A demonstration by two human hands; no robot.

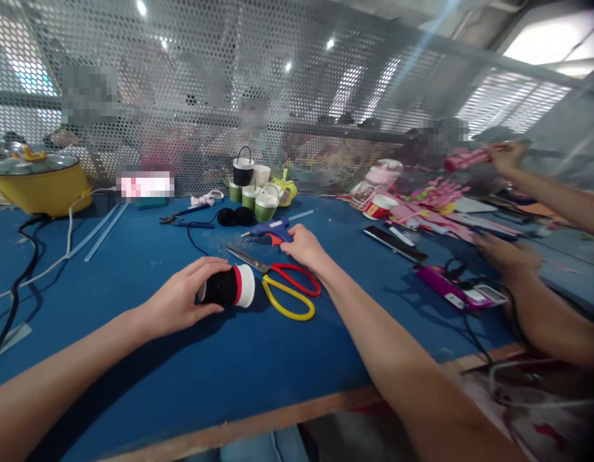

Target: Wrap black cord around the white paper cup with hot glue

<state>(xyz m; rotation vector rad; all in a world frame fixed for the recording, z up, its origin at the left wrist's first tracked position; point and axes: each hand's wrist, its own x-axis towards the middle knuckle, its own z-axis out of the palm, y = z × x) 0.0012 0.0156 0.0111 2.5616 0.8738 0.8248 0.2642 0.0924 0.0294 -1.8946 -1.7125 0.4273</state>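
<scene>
At the far left of the blue table (287, 359), a yellow electric pot (51, 189) stands close to the perforated screen (205, 83), perhaps to keep it away from the working place. Nearer, the left hand (183, 295) is closed around a black cup (220, 286) with red band and white rim; the cup lies on its side, rim toward the right, and this grip seems to prevent it from rolling. Behind it are two black pom-poms (234, 217) and a group of small bucket-shaped cups (265, 208). Right of the cup, the scissors (264, 267) lie slightly open, red and yellow handles toward the near side, probably for easy taking. Just beyond, the right hand (304, 246) is clamped on the handle of a blue glue gun (270, 227), its nozzle pointing left; whether the trigger is pressed, I cannot tell. Farther right lie a phone (395, 243) and a purple power strip (438, 285), near a co-worker's hand (511, 253).
</scene>
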